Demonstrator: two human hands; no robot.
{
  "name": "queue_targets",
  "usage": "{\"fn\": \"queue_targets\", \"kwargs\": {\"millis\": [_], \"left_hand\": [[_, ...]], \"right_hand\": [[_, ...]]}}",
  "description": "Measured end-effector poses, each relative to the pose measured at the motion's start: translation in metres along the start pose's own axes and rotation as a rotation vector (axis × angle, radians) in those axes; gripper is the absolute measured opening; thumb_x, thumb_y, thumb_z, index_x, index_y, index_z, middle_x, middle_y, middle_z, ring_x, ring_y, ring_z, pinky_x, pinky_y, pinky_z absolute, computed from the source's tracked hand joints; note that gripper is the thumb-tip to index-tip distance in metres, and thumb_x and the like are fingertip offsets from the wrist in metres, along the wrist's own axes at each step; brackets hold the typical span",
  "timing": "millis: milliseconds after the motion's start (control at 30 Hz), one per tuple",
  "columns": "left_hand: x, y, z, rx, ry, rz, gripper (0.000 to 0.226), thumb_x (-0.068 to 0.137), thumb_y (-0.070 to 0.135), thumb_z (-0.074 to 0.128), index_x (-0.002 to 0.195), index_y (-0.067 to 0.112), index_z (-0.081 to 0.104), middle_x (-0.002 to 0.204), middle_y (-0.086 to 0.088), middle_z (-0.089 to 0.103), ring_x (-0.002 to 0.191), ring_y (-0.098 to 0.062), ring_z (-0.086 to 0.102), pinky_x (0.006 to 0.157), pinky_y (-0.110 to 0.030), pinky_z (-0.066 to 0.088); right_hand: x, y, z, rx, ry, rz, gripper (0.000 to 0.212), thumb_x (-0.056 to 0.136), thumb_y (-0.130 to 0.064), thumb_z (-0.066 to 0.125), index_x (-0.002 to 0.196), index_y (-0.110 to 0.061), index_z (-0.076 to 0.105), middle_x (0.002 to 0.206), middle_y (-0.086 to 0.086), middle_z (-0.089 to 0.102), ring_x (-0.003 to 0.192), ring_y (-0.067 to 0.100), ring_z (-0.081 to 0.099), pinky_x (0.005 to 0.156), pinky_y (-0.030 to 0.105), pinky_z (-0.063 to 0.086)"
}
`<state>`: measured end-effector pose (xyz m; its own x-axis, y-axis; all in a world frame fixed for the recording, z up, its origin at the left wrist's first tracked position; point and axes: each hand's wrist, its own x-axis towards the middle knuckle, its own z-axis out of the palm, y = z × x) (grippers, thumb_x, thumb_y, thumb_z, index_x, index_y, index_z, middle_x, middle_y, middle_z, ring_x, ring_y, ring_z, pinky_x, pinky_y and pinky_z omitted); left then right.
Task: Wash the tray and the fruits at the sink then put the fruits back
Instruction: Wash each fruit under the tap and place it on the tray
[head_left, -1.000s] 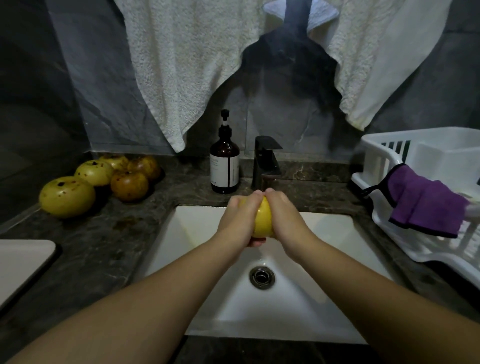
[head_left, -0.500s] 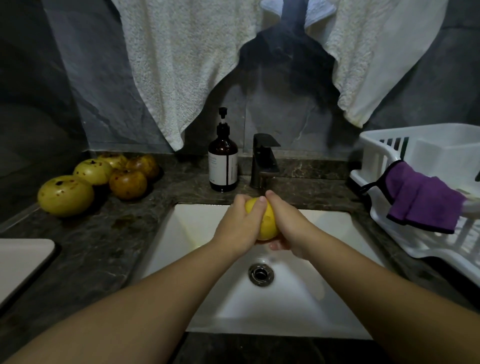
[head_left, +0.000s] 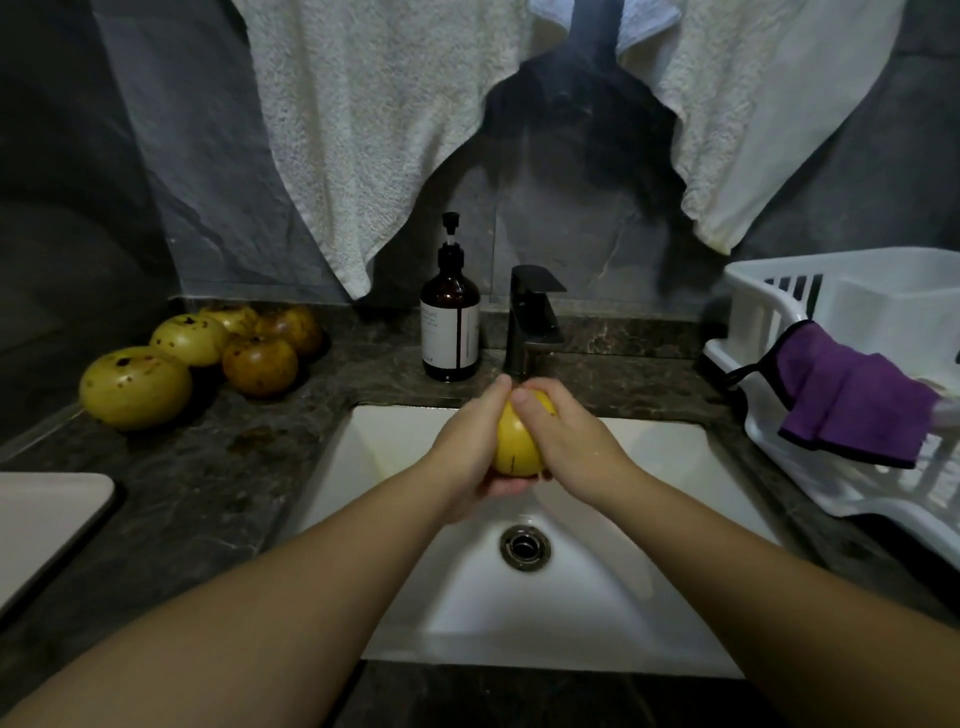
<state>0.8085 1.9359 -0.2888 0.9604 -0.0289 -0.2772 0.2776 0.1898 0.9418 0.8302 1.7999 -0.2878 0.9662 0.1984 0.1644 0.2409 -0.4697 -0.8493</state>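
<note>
Over the white sink (head_left: 597, 597), just below the dark faucet (head_left: 532, 319), a yellow fruit (head_left: 514, 447) is cupped between both hands. My left hand (head_left: 470, 452) wraps its left side and underside. My right hand (head_left: 566, 441) curls over its top and right side. Several more yellow and brown spotted fruits (head_left: 208, 348) lie in a cluster on the dark stone counter (head_left: 218, 478) at the left. The corner of a pale tray (head_left: 47, 525) shows at the left edge.
A brown pump bottle (head_left: 450, 322) stands left of the faucet. A white dish rack (head_left: 852, 395) with a purple cloth (head_left: 852, 395) draped on it fills the right counter. White towels (head_left: 374, 130) hang above against the grey wall.
The fruit has turned between my hands. My right hand has slid up over its top while my left has dropped under it. Both stay below the faucet.
</note>
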Motion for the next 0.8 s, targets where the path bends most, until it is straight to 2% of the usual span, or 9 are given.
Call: {"fn": "queue_targets", "kwargs": {"millis": [33,100,200,267,367,433,600,733,800], "left_hand": [[-0.001,0.001,-0.001,-0.094,-0.050,-0.068,0.049,0.093,0.070,0.059,0.122,0.032,0.067,0.118,-0.013,0.073,0.088,-0.029,0.079,0.057,-0.035,0.061],[-0.001,0.000,-0.001,-0.061,-0.034,-0.026,0.045,0.093,0.069,0.060,0.118,0.033,0.067,0.117,-0.011,0.073,0.091,-0.029,0.078,0.061,-0.036,0.062],[0.007,-0.004,0.000,0.377,0.177,0.321,0.033,0.096,0.065,0.057,0.109,0.035,0.061,0.111,-0.001,0.067,0.094,-0.020,0.069,0.066,-0.040,0.063],[0.009,-0.004,0.002,0.492,0.196,0.392,0.035,0.095,0.066,0.057,0.112,0.035,0.060,0.111,0.000,0.065,0.094,-0.018,0.067,0.065,-0.039,0.063],[0.002,0.003,0.003,0.162,0.038,0.110,0.051,0.093,0.073,0.055,0.120,0.031,0.062,0.117,-0.009,0.068,0.093,-0.027,0.075,0.063,-0.038,0.064],[-0.002,0.005,0.002,0.029,-0.031,0.003,0.054,0.094,0.074,0.051,0.125,0.031,0.061,0.118,-0.013,0.069,0.083,-0.025,0.078,0.063,-0.035,0.062],[0.005,-0.003,0.007,0.263,0.100,0.182,0.048,0.098,0.066,0.052,0.128,0.028,0.049,0.113,-0.008,0.065,0.080,-0.023,0.075,0.060,-0.036,0.064],[0.006,-0.006,0.009,0.084,-0.040,-0.007,0.045,0.096,0.064,0.060,0.125,0.032,0.049,0.120,-0.018,0.071,0.087,-0.032,0.078,0.063,-0.035,0.062],[0.007,-0.006,0.006,-0.014,-0.079,-0.067,0.050,0.096,0.059,0.063,0.130,0.025,0.054,0.118,-0.024,0.072,0.090,-0.036,0.075,0.062,-0.035,0.059]], "right_hand": [[0.000,0.002,-0.002,-0.039,0.002,-0.084,0.048,0.084,-0.075,0.042,0.122,-0.047,0.051,0.113,-0.002,0.062,0.096,0.015,0.063,0.071,0.032,0.052],[-0.001,0.003,-0.002,0.014,-0.034,-0.056,0.042,0.086,-0.073,0.044,0.119,-0.048,0.052,0.110,-0.004,0.061,0.094,0.014,0.063,0.066,0.029,0.050],[0.002,-0.002,0.001,0.345,-0.121,0.400,0.056,0.091,-0.078,0.040,0.120,-0.034,0.057,0.086,0.007,0.063,0.056,0.015,0.060,0.042,0.021,0.037],[0.003,-0.001,0.002,0.371,-0.114,0.481,0.060,0.090,-0.079,0.037,0.119,-0.032,0.058,0.082,0.010,0.062,0.049,0.016,0.057,0.042,0.021,0.036],[0.003,0.002,-0.002,0.096,0.040,0.095,0.046,0.092,-0.072,0.036,0.119,-0.040,0.057,0.107,0.004,0.063,0.079,0.020,0.066,0.058,0.033,0.053],[0.003,0.004,-0.004,-0.035,0.061,-0.080,0.046,0.089,-0.072,0.037,0.120,-0.044,0.057,0.113,-0.001,0.061,0.096,0.019,0.064,0.071,0.037,0.053],[0.009,-0.002,-0.004,0.401,-0.104,0.509,0.056,0.092,-0.080,0.034,0.119,-0.034,0.050,0.069,0.012,0.069,0.047,0.019,0.063,0.040,0.019,0.038],[0.010,0.010,-0.008,0.406,-0.117,0.466,0.053,0.091,-0.077,0.046,0.113,-0.031,0.059,0.060,0.005,0.061,0.042,0.015,0.052,0.043,0.020,0.035],[0.009,0.015,-0.010,0.441,-0.112,0.426,0.046,0.090,-0.070,0.055,0.108,-0.029,0.061,0.069,0.003,0.062,0.047,0.012,0.050,0.046,0.022,0.036]]}}
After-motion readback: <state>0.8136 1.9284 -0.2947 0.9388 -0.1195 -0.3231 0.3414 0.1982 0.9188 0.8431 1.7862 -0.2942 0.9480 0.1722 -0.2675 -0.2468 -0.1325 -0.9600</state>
